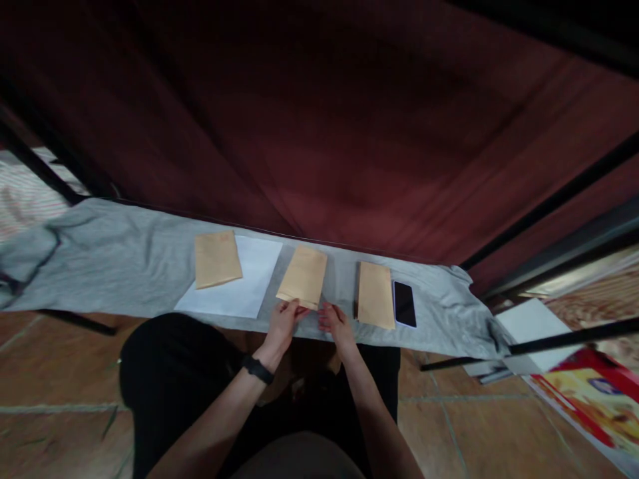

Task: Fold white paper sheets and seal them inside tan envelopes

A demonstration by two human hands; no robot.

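A folded brown paper bag (303,273) lies in front of me on a narrow surface covered with grey cloth. My left hand (285,322), with a dark band on the wrist, pinches the bag's near edge between thumb and fingers. Just off the bag's near right corner is my right hand (335,322), its fingers apart and nothing visible in them. Another brown paper bag (217,259) rests on a white sheet of paper (254,279) to the left. To the right lies what looks like a stack of brown paper bags (375,294).
A phone (405,304) with a dark screen lies right of the stack. The grey cloth (150,246) extends to both sides. Dark red fabric (319,133) rises behind it, with dark metal bars at the sides. A red and yellow package (594,399) is on the tiled floor at right.
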